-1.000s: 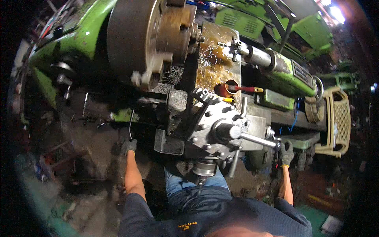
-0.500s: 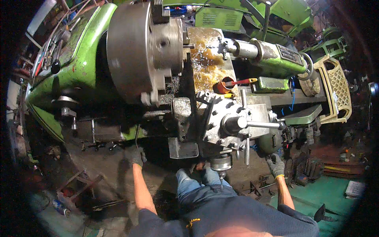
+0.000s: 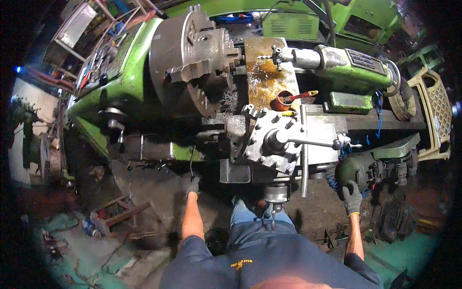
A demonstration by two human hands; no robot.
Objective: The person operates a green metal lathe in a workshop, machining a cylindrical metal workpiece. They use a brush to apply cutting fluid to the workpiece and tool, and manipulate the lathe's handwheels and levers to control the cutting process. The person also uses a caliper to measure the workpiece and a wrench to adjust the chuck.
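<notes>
My left hand (image 3: 191,185), in a grey work glove, is closed round the lower end of a thin metal lever (image 3: 193,161) below the lathe bed. Off to the right, my gloved right hand (image 3: 352,197) has its fingers apart and holds nothing; it is beside a rounded dark green housing (image 3: 351,169). The big lathe chuck (image 3: 175,53) shows sharply, its stepped jaws (image 3: 192,72) plain to see. Facing it, a drill bit (image 3: 264,57) sits in the tailstock (image 3: 332,58). Between my hands stands the square tool post (image 3: 274,144) with its long handle (image 3: 313,141).
A red-handled brush (image 3: 303,95) leans in a small pot (image 3: 285,100) on the oily plate (image 3: 272,79), among metal chips. Several tools lie on the green headstock (image 3: 118,77). A beige plastic chair (image 3: 435,113) stands at the right, and a rusty metal frame (image 3: 122,212) on the floor at left.
The chuck, blurred by spinning before, now looks sharp, with its jaws at another angle. My view has shifted, so the machine sits farther right. My right hand's fingers now point up by the green housing.
</notes>
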